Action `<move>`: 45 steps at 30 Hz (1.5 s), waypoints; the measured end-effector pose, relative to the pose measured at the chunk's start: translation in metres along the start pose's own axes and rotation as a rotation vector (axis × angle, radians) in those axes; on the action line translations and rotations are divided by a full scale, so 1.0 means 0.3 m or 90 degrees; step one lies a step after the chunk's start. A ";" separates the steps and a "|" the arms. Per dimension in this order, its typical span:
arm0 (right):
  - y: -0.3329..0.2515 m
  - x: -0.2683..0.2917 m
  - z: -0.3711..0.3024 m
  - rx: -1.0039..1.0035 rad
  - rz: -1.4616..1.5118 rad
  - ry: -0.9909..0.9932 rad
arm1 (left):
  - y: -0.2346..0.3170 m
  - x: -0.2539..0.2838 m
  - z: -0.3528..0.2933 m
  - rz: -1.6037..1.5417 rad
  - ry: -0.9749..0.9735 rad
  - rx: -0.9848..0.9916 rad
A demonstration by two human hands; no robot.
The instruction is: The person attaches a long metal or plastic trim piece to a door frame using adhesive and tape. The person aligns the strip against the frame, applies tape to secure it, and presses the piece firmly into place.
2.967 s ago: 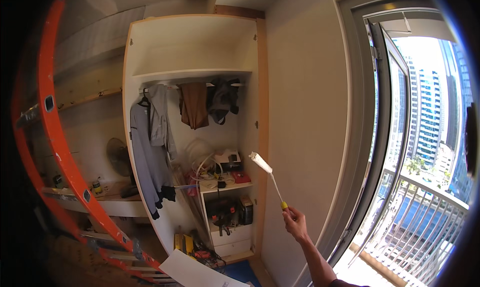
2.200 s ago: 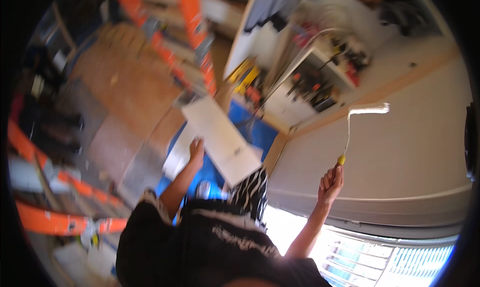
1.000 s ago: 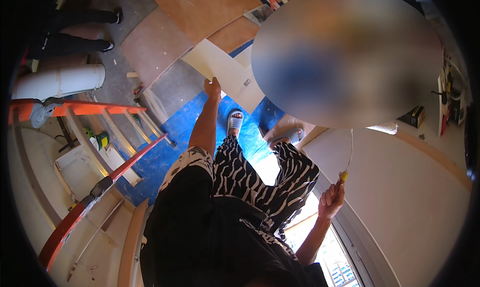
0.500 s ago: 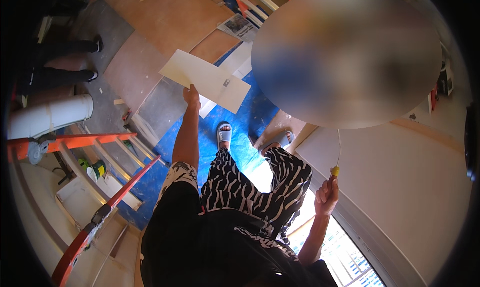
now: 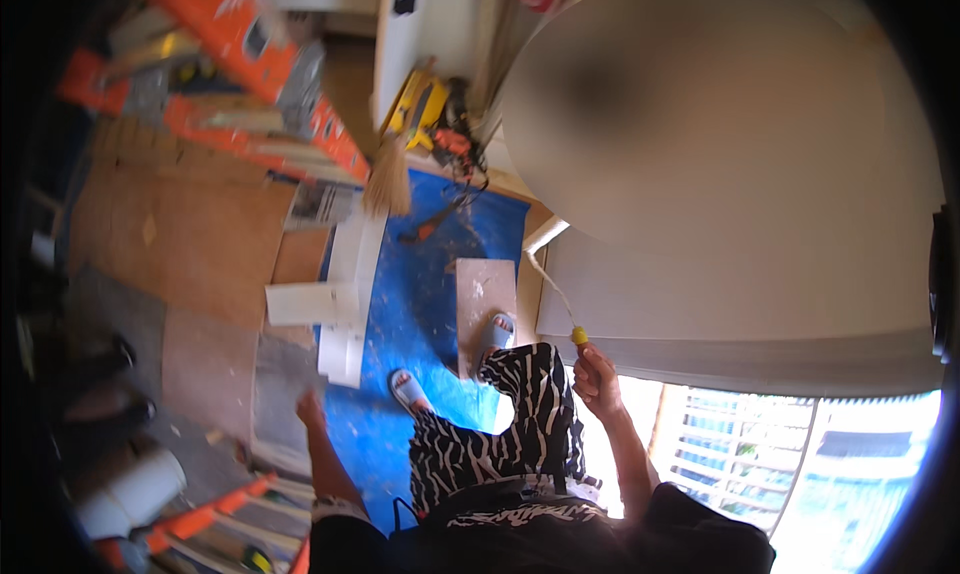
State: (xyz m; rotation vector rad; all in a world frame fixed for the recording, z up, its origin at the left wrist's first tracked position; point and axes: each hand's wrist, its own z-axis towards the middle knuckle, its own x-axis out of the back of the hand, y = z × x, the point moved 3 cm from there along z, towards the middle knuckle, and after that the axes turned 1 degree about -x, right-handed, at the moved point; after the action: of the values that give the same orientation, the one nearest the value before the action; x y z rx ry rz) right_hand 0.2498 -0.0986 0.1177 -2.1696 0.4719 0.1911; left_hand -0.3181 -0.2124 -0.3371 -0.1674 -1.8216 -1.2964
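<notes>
Big blue sheet [image 5: 425, 249] down the middle of the floor, orange ladder [image 5: 215, 19] on the far side at left, then a long white panel [image 5: 350, 264] along the sheet's left edge, a pinkish board [image 5: 485, 284] to the right, and a shorter white panel [image 5: 305, 304] showing across the long one. The paint roller [image 5: 579, 335] is over on the right, white head pointing away, handle gripped in the right hand [image 5: 598, 382]. Left hand [image 5: 310, 411] is on the near side, apart from the shorter panel, kinda too blurry to tell if the fingers are loose or curled.
</notes>
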 end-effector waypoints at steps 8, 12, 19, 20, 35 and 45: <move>-0.063 0.018 -0.147 0.093 0.053 -0.040 | 0.312 0.217 -0.366 -0.096 -0.220 0.156; -0.105 -0.002 -0.239 0.118 0.064 -0.048 | 0.322 0.317 -0.352 -0.083 -0.251 -0.061; -0.098 0.126 -0.276 0.149 0.129 -0.192 | 0.383 0.332 -0.405 -0.129 -0.243 0.080; -0.089 0.165 -0.272 0.153 0.126 -0.259 | 0.403 0.326 -0.430 -0.073 -0.204 0.056; 0.020 0.152 -0.268 -0.144 0.041 -0.407 | 0.453 0.514 -1.524 0.040 -0.141 0.481; 0.128 0.257 -0.297 -0.301 -0.133 -0.624 | 0.584 0.391 -2.267 0.024 0.033 0.679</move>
State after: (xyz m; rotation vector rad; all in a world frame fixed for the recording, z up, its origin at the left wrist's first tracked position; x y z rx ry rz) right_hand 0.3021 -0.2111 0.1193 -2.2184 -0.3962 1.2657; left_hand 0.0917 -0.7333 -0.0767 0.4051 -2.1954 -0.1754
